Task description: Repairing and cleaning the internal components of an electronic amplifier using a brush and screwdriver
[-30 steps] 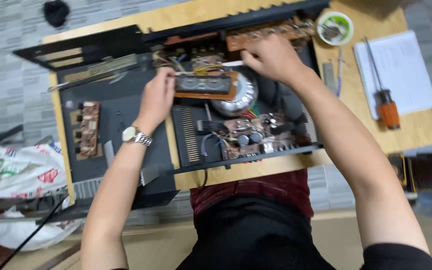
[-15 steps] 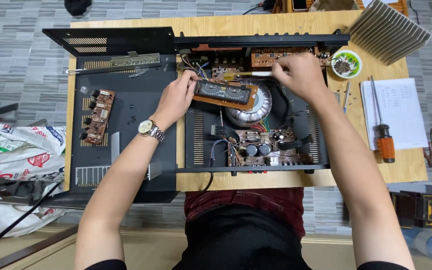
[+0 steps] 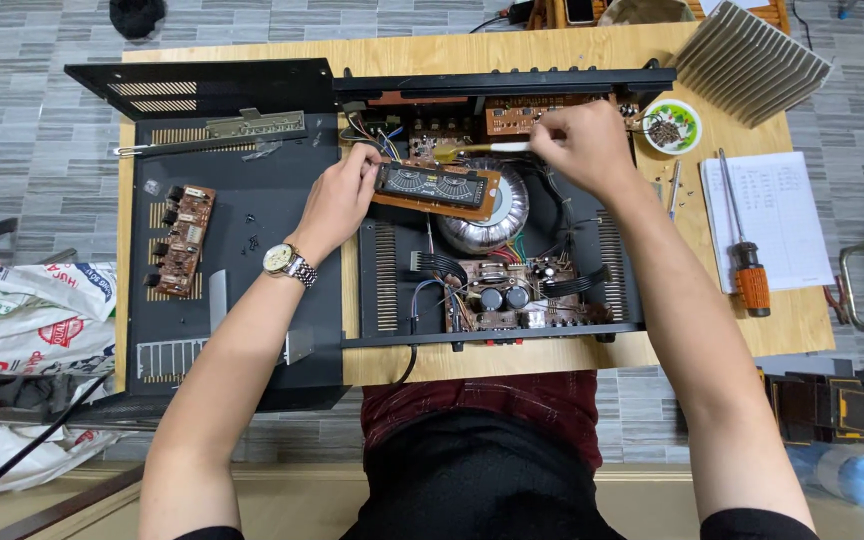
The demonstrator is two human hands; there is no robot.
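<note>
head view: an opened amplifier chassis (image 3: 497, 210) is seen lying on a wooden tabletop (image 3: 572, 50), with its black cover (image 3: 232, 230) set down flat just to its left. the left hand (image 3: 337, 200) is placed at the left end of a long display board (image 3: 432, 185), which is tilted up above the round toroidal transformer (image 3: 487, 215); the fingers are curled against the board's end, but whether the board is truly gripped cannot be told. a wristwatch (image 3: 282, 262) is worn on that wrist. the right hand (image 3: 587, 150) is closed around the handle of a small brush (image 3: 477, 149), whose pale bristled tip is pointed left over the circuit boards near the chassis's back wall, just above the display board. a small brown circuit board (image 3: 180, 240) is seen lying on the black cover, well apart from both hands. to the right of the chassis, a small bowl of parts (image 3: 670, 126), a sheet of paper (image 3: 764, 218) and an orange-handled screwdriver (image 3: 747, 265) are laid on the tabletop, and a finned heatsink (image 3: 752, 62) is set at the far right corner.
</note>
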